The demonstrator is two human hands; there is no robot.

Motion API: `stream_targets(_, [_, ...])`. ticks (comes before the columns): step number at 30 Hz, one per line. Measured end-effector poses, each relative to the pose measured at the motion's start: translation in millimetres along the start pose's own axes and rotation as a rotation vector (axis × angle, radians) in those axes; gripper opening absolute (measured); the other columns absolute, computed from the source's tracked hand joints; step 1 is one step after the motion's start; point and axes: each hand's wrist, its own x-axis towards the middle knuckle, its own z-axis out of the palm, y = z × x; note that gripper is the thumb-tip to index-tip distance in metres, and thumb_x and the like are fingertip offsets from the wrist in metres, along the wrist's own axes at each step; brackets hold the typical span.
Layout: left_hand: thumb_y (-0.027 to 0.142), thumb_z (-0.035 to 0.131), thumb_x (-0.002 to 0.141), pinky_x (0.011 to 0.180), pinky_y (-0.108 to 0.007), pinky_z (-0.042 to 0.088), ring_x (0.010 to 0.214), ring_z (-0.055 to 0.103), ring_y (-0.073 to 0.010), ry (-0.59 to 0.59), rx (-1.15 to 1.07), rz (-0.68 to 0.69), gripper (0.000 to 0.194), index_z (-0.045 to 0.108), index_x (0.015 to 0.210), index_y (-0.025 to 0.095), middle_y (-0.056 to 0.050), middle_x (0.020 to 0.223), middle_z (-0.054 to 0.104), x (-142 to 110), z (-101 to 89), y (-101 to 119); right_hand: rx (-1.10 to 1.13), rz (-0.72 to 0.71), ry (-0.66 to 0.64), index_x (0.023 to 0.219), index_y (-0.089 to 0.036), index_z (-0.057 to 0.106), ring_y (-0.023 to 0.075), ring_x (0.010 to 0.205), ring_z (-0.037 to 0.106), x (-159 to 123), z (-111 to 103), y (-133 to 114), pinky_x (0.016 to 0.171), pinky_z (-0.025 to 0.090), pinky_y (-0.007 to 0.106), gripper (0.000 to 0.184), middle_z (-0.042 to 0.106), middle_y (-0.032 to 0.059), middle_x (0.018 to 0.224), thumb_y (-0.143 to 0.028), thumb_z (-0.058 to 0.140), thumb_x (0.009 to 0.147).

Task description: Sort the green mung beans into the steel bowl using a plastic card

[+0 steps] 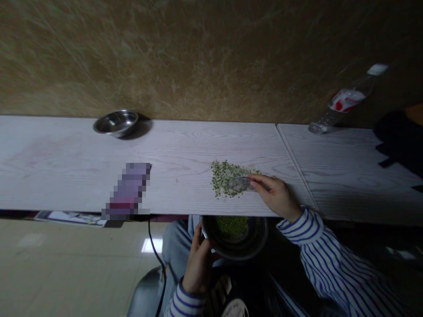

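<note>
Green beans [220,174], likely mung beans, lie spread over the table with pale grains like rice [253,169] among them. My right hand [277,196] pinches a translucent, spoon-like scoop [238,184] between thumb and fingers, its far end down on the spread. Pale matter shows in or through the scoop; I cannot tell which. Below the table edge, my left hand [200,262] grips the left rim of a metal bowl [259,240]. Many green beans [233,225] cover part of that bowl's bottom. The table edge hides the bowl's far side.
A second metal bowl [115,123] stands by the wall at the back left. A pixelated phone-like slab [128,189] lies near the front edge, with a dark cable [152,240] hanging nearby. A clear bottle [343,101] and dark cloth [399,138] are at the right.
</note>
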Motion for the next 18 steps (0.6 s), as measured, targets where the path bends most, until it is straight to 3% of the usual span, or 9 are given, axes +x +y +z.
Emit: stream_targets(18, [0.023, 0.071, 0.066, 0.067, -0.034, 0.055, 0.085, 0.064, -0.0218, -0.043, 0.011, 0.014, 0.067, 0.059, 0.132, 0.023, -0.009, 0.113, 0.070, 1, -3.9, 0, 0.023, 0.026, -0.007, 0.106, -0.024, 0.078, 0.0233, 0.089, 0.075, -16, -4, 9, 0.078, 0.060, 0.035, 0.023, 0.081, 0.0054, 0.100, -0.028, 0.062, 0.091])
